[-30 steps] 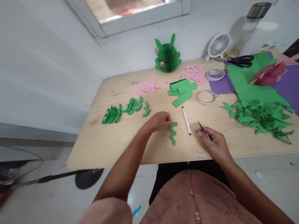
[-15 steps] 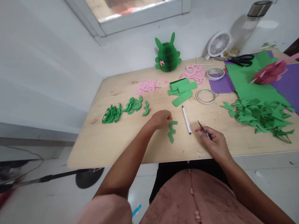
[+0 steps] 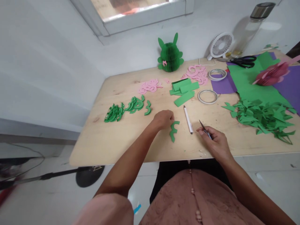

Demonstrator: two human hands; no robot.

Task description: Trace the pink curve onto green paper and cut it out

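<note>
My left hand [image 3: 164,119] is closed just above the table, its fingertips at the upper left edge of a wavy green paper cutout [image 3: 173,131] and pinching it there. The exact contact is partly covered by the fingers. In my right hand [image 3: 217,140] is a small pair of scissors [image 3: 205,129], blades angled up and left, with the handles mostly covered by my palm. Between the hands lies a white pen [image 3: 188,119]. To the left sit a single curved green cutout [image 3: 147,108], a stack of similar ones [image 3: 136,105] and a denser pile [image 3: 114,113].
Green rectangles [image 3: 184,97], pink cutouts [image 3: 150,86] and tape rolls [image 3: 207,97] lie farther back. Green scraps [image 3: 262,118] are heaped at right, beside purple and green sheets. A green honeycomb paper figure [image 3: 170,57], a white fan [image 3: 221,46] and black scissors [image 3: 243,61] stand or lie near the wall.
The view has shifted slightly. Both hands keep nearly the same positions, with the left still at the green cutout and the right still holding the scissors.
</note>
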